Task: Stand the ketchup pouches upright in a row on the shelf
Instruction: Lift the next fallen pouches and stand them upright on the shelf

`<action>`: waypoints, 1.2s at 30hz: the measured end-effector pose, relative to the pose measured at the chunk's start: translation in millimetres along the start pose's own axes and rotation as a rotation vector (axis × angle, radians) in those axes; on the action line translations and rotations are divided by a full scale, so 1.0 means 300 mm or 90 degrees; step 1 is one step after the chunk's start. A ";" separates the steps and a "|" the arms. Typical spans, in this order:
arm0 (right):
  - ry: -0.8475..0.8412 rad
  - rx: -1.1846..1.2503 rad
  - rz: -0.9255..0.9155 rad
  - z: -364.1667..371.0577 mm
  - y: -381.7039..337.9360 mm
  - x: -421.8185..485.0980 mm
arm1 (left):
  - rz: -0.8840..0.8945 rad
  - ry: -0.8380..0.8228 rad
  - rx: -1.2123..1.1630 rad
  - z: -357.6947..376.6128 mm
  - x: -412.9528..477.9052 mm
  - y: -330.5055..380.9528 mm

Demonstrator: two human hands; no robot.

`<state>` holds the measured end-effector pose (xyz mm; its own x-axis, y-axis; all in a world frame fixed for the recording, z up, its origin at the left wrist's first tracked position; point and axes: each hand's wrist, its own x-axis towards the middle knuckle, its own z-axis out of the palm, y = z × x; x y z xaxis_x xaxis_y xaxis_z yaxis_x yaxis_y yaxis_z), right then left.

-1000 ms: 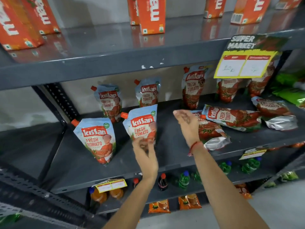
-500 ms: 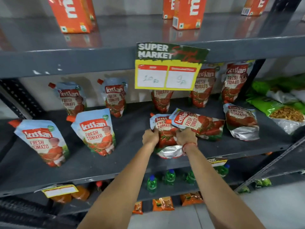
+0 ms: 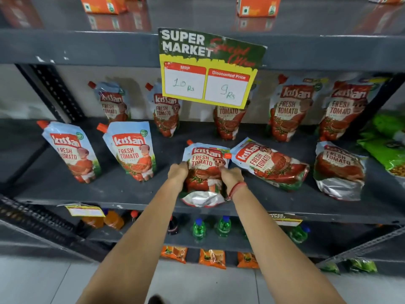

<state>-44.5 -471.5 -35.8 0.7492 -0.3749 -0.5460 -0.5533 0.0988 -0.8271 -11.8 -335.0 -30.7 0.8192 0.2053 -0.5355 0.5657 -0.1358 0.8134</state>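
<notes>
Both hands grip one ketchup pouch (image 3: 205, 165) at the front middle of the grey shelf (image 3: 131, 189): my left hand (image 3: 178, 172) on its left side, my right hand (image 3: 231, 177) on its right. The pouch is tilted back, its silver base toward me. Two pouches stand upright in the front row to the left (image 3: 72, 150) (image 3: 131, 150). To the right, one pouch (image 3: 270, 164) lies flat and another (image 3: 339, 170) lies flat farther along. Several more pouches stand against the back wall.
A yellow "Super Market" price sign (image 3: 208, 69) hangs from the shelf above, hiding part of the back row. Green snack bags (image 3: 385, 148) lie at the far right. Bottles (image 3: 198, 229) stand on the lower shelf. Orange cartons sit on the top shelf.
My left hand let go of the second standing pouch and both hands moved right to the lying pouch. They now hold it and have lifted its top up from the shelf.
</notes>
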 end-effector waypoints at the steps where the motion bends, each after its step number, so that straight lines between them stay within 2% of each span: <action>1: -0.009 0.005 0.003 0.008 0.001 -0.002 | -0.010 -0.004 -0.022 -0.003 -0.004 0.005; 7: -0.038 0.042 -0.057 0.031 0.000 -0.022 | 0.002 0.005 -0.122 -0.028 -0.020 0.007; 10: -0.058 0.055 -0.087 0.036 0.004 -0.034 | 0.058 0.031 -0.163 -0.047 -0.030 0.010; 14: -0.067 0.069 -0.183 0.044 -0.012 -0.051 | 0.162 0.062 -0.180 -0.078 -0.064 0.029; 21: -0.056 0.085 -0.343 0.002 -0.085 -0.054 | 0.309 0.039 -0.250 -0.073 -0.106 0.103; 24: -0.044 0.159 -0.383 -0.028 -0.151 -0.055 | 0.386 0.033 -0.251 -0.058 -0.109 0.149; 27: -0.082 0.212 -0.430 -0.062 -0.224 -0.065 | 0.417 0.033 -0.249 -0.036 -0.108 0.149; 32: -0.122 0.108 -0.530 -0.100 -0.275 -0.076 | 0.418 0.117 -0.305 -0.002 -0.129 0.120; 36: -0.123 0.149 -0.556 -0.184 -0.269 -0.049 | 0.416 0.251 -0.292 0.079 -0.205 0.021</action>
<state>-31.1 -524.9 46.4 0.9255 -0.2457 0.2882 0.3078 0.0448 -0.9504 -56.3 -371.4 1.9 0.8248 0.5535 0.1154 -0.1658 0.0416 0.9853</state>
